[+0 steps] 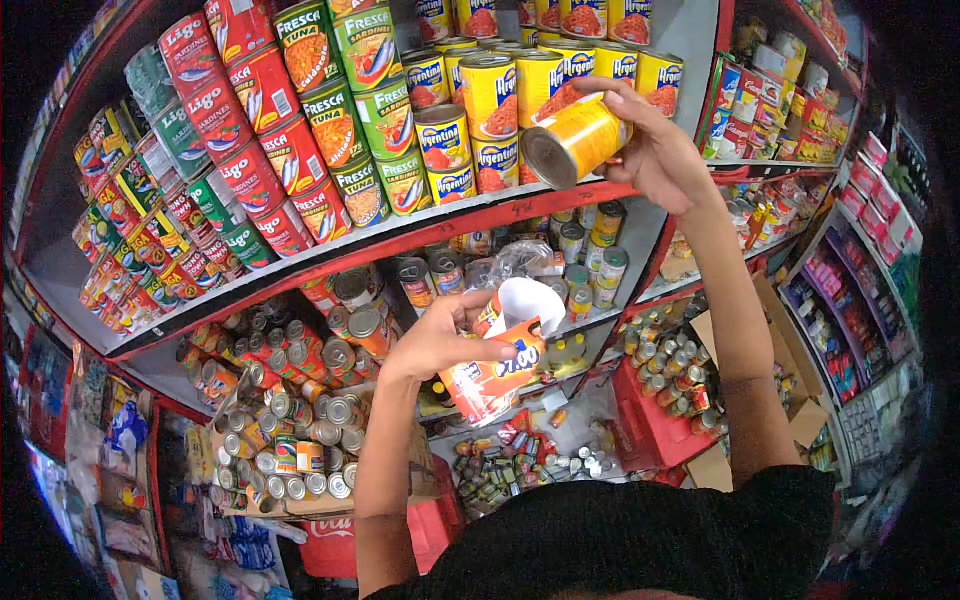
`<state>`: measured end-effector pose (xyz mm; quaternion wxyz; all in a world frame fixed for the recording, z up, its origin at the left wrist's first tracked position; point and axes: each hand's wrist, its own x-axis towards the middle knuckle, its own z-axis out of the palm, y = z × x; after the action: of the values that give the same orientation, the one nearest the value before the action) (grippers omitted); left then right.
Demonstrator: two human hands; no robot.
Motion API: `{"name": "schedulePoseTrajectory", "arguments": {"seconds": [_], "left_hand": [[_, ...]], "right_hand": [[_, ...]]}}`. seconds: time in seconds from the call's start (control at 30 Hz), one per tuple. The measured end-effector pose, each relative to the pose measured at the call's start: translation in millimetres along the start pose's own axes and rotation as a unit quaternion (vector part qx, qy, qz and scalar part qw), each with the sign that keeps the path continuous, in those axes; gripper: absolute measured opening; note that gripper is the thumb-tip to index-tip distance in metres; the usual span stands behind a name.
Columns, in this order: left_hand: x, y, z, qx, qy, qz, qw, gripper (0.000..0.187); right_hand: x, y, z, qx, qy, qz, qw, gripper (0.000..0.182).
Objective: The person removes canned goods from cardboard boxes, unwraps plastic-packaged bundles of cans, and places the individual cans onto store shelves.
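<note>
My right hand grips a yellow food can, tilted with its metal end facing left, in front of the shelf's edge. Lower down, my left hand is closed on a curled paper can label, orange and red outside and white inside, with dark handwritten digits on it. Behind the held can stand stacked yellow Argentina cans. Beside them are green Fresca sardine cans, and clear plastic shows just behind the label.
Red Ligo cans are stacked farther left on the shelf. Below, loose cans fill an open carton. A red crate and more cans sit lower right. Small items lie scattered at the bottom.
</note>
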<state>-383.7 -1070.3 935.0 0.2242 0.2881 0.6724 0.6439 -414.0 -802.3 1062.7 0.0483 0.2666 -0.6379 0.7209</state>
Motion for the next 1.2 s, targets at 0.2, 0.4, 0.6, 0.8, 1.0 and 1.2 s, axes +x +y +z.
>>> {"name": "schedulePoseTrajectory", "arguments": {"seconds": [0.2,0.4,0.6,0.8,1.0,1.2], "left_hand": [[8,2,8,-0.008,0.071,0.028,0.997,0.073],[7,31,34,0.203,0.234,0.114,0.944,0.1],[17,24,41,0.227,0.233,0.107,0.94,0.109],[17,23,43,0.053,0.159,0.142,0.976,0.114],[11,37,47,0.045,0.094,0.153,0.983,0.109],[9,40,48,0.092,0.133,0.128,0.979,0.101]], "right_hand": [[4,25,-3,0.217,-0.012,0.22,0.951,0.038],[-3,35,22,0.172,0.104,0.213,0.956,0.031],[-4,41,10,0.215,-0.065,0.254,0.941,0.027],[-1,31,12,-0.007,-0.088,0.192,0.977,0.05],[30,-32,22,-0.318,-0.054,-0.059,0.945,0.046],[127,-99,22,-0.383,-0.002,-0.137,0.914,0.049]]}}
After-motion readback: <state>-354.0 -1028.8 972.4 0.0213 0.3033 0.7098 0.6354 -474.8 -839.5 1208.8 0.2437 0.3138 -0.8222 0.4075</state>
